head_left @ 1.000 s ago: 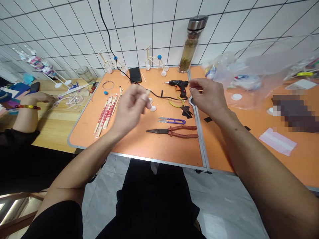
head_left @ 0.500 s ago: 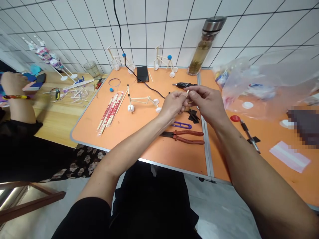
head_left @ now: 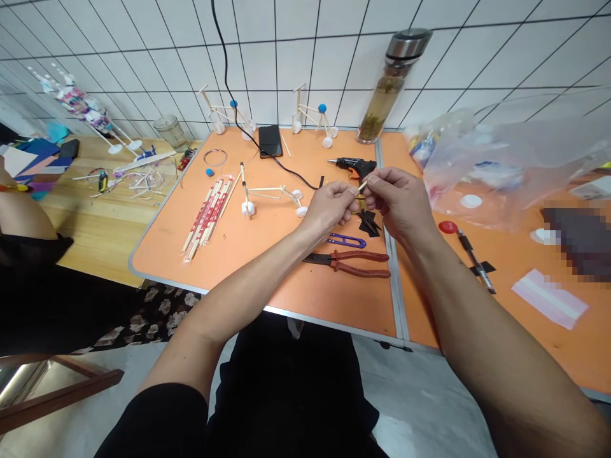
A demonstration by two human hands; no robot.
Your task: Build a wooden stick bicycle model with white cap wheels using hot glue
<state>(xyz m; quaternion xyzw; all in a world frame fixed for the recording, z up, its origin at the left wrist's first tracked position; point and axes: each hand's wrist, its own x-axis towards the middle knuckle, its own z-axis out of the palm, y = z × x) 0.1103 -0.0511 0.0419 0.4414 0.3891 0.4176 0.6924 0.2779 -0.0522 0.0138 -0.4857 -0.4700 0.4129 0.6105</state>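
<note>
Over the orange table, my left hand (head_left: pixel 333 202) and my right hand (head_left: pixel 400 198) face each other with fingertips pinched. A short pale wooden stick (head_left: pixel 362 187) spans the small gap between them, one end at each hand's fingers. Something dark and thin shows just under the stick, too small to make out. Behind my right fingers lies a black and orange glue gun (head_left: pixel 356 166), partly covered. Below my hands are black tape pieces (head_left: pixel 369 224), a purple-handled cutter (head_left: pixel 347 240) and red-handled pliers (head_left: pixel 360 263). Left of my left hand stands a stick frame with white wheels (head_left: pixel 267 191).
Two stick models with blue balls (head_left: pixel 233 104) (head_left: pixel 322 109) stand by the wall, near a phone (head_left: pixel 270 141) and a tea bottle (head_left: pixel 392 89). Packaged chopsticks (head_left: pixel 207 216) lie left. A black cable (head_left: pixel 291 170) crosses the table. A plastic bag (head_left: pixel 515 165) sits right; a co-worker's arm (head_left: pixel 28 213) is far left.
My hands have drawn slightly apart, and the stick has tipped from nearly upright to a slant between them. More of the glue gun shows. The co-worker's hand has moved left, mostly out of view.
</note>
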